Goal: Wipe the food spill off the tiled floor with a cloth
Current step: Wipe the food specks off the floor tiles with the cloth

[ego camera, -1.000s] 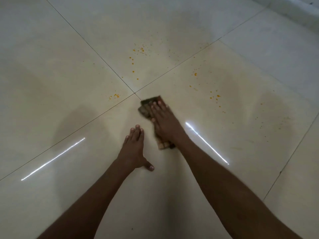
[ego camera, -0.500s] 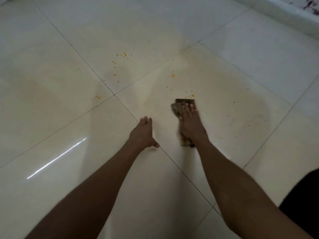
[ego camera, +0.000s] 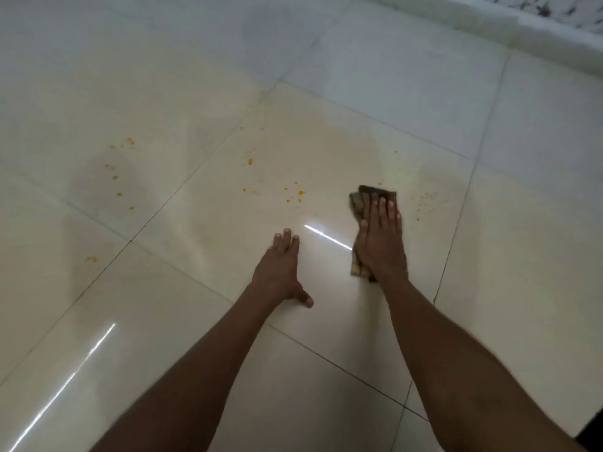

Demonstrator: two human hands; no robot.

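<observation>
— So, where does the wipe stand?

— I'd call it partly done. My right hand (ego camera: 380,238) lies flat on the cloth (ego camera: 362,203), fingers straight, pressing it to the floor (ego camera: 489,288) in the far right part of the big middle tile. It holds nothing in a curl; it only pushes. My left hand (ego camera: 282,272) is spread flat on the same tile's near half, bare, propping me up.

— What's left?

— Plenty, as far as I can judge. Orange crumbs (ego camera: 293,194) sit to the left of the cloth on the same tile, apart from it. A single bigger fleck (ego camera: 250,162) lies farther off near that tile's far-left edge. More specks (ego camera: 119,177) are scattered on the next tile to the left, across the grout line, and one smear (ego camera: 90,259) lies nearer me on a left tile. Just right of the cloth there's a faint dusting (ego camera: 425,199), thin and hard to read.

— Anything looking clean?

— The patch beyond the cloth shows a dull, damp-looking film with no crumbs, so I'd guess that bit is wiped.

— Any bucket or bin to check?

— None in view. No container at all, only a pale ledge (ego camera: 489,24) along the floor's far-right edge.
</observation>
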